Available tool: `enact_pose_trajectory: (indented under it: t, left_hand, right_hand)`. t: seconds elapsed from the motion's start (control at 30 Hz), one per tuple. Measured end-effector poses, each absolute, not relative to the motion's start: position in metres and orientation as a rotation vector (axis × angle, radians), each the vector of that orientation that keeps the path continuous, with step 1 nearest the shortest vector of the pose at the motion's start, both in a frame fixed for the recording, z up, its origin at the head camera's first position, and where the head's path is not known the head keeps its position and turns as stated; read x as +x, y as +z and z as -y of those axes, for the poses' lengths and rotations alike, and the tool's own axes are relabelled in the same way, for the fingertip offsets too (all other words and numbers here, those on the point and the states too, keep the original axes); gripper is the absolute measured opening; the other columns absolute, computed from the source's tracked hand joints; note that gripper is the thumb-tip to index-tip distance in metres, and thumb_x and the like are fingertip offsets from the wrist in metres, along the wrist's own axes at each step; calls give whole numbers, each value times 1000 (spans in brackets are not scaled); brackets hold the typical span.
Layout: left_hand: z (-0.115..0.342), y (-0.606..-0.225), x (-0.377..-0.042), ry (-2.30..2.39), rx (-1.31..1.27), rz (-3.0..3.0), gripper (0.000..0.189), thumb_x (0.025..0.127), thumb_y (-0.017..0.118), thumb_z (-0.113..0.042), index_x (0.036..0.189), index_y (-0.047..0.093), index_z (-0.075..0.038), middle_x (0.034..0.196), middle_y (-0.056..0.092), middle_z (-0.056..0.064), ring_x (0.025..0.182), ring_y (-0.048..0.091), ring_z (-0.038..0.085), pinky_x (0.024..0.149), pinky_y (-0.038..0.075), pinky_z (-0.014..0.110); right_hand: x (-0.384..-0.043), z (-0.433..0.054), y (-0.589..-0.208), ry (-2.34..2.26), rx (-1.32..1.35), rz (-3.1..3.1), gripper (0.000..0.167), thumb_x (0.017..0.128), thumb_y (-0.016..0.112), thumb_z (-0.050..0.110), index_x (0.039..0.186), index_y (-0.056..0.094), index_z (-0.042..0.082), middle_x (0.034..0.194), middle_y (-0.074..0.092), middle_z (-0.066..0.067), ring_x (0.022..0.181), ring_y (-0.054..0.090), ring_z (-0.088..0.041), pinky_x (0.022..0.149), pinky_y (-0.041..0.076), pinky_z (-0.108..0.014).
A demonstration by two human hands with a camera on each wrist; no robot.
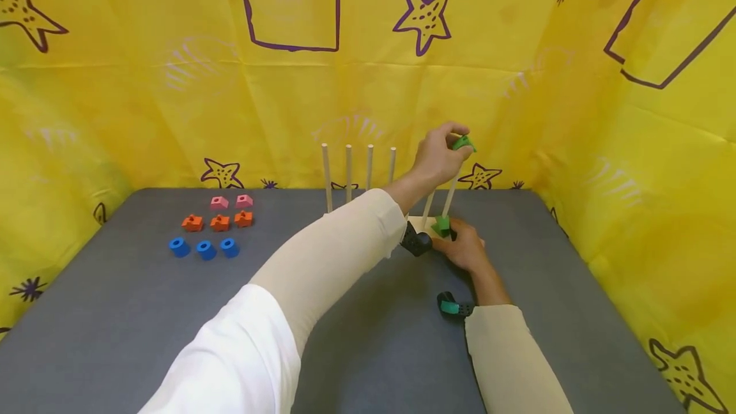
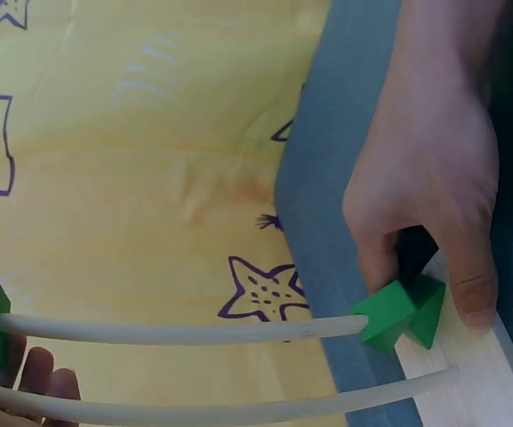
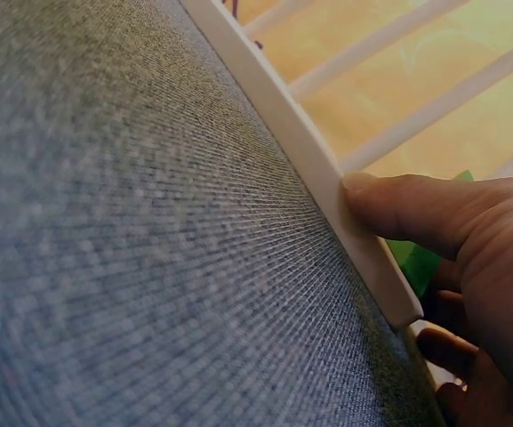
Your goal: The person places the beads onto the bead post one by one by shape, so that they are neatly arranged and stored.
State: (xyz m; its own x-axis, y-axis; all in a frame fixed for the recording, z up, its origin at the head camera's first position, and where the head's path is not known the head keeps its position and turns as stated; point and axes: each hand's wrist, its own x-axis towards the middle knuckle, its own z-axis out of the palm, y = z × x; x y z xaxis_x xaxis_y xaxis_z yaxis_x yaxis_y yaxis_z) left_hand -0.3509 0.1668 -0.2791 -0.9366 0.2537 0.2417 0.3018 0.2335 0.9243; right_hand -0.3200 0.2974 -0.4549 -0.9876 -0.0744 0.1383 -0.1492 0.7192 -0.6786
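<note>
A wooden base (image 3: pixel 283 124) carries a row of upright rods. My left hand (image 1: pixel 439 155) is raised at the top of the right-end rod (image 2: pixel 185 331). Between thumb and fingers it pinches a small green block (image 1: pixel 463 143), which sits at that rod's tip; whether the rod has entered its hole I cannot tell. Green blocks (image 2: pixel 398 313) sit low on the same rod, against the base. Down there my right hand (image 1: pixel 464 248) grips the end of the base, its thumb on the front edge in the right wrist view and its other fingers partly hidden behind.
On the left of the grey table (image 1: pixel 144 312) lie two pink blocks (image 1: pixel 219 203), a row of orange blocks (image 1: pixel 220 223) and a row of blue rings (image 1: pixel 206 250). More bare rods (image 1: pixel 348 171) stand left of my hands. A yellow patterned cloth (image 1: pixel 368 88) hangs behind and at the sides.
</note>
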Motion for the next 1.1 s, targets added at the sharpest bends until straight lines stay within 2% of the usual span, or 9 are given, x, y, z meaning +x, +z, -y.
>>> enact_pose_trajectory:
  t: [0.17, 0.43, 0.57, 0.67, 0.8, 1.1]
  left_hand:
    - [-167, -283, -350, -1807, -528, 2454, 31, 95, 64, -14, 126, 59, -15, 102, 60, -1, 84, 59, 12, 66, 50, 22]
    - [-168, -292, -349, -1764, -506, 2489, 42, 94, 65, -14, 134, 52, -10, 115, 58, 4, 90, 59, 13, 66, 51, 19]
    - [-170, -303, -348, -1788, -447, 2478, 49, 92, 67, -13, 137, 48, -13, 114, 58, 3, 91, 59, 13, 67, 51, 22]
    - [-170, -313, -348, -1785, -389, 2484, 54, 90, 70, -15, 138, 44, -17, 113, 58, 0, 97, 58, 15, 70, 51, 25]
    - [-169, -326, -348, -1778, -352, 2477, 52, 88, 72, -16, 133, 47, -16, 112, 59, -1, 103, 57, 16, 74, 51, 27]
    - [-168, -360, -347, -1784, -308, 2477, 39, 87, 74, -15, 121, 56, -12, 111, 61, 1, 104, 59, 18, 74, 51, 26]
  right_hand:
    - [-321, -296, -458, 1101, 189, 2815, 35, 84, 72, 26, 112, 65, 7, 124, 58, -20, 115, 51, -40, 90, 27, -63]
    - [-322, -297, -454, 1129, 179, 2835, 41, 86, 72, 29, 119, 64, 6, 126, 57, -20, 116, 50, -40, 92, 25, -64]
    - [-321, -297, -452, 1115, 197, 2834, 40, 86, 73, 31, 116, 64, 6, 123, 58, -20, 113, 52, -40, 90, 27, -65]
    - [-321, -298, -452, 1101, 203, 2840, 39, 86, 73, 32, 115, 65, 6, 123, 58, -20, 113, 52, -40, 89, 29, -65]
    - [-322, -298, -452, 1085, 196, 2851, 42, 87, 72, 34, 117, 64, 7, 125, 58, -18, 113, 52, -39, 89, 29, -65]
    - [-321, -299, -452, 1085, 205, 2864, 48, 87, 71, 36, 125, 61, 7, 128, 57, -17, 114, 51, -40, 91, 27, -67]
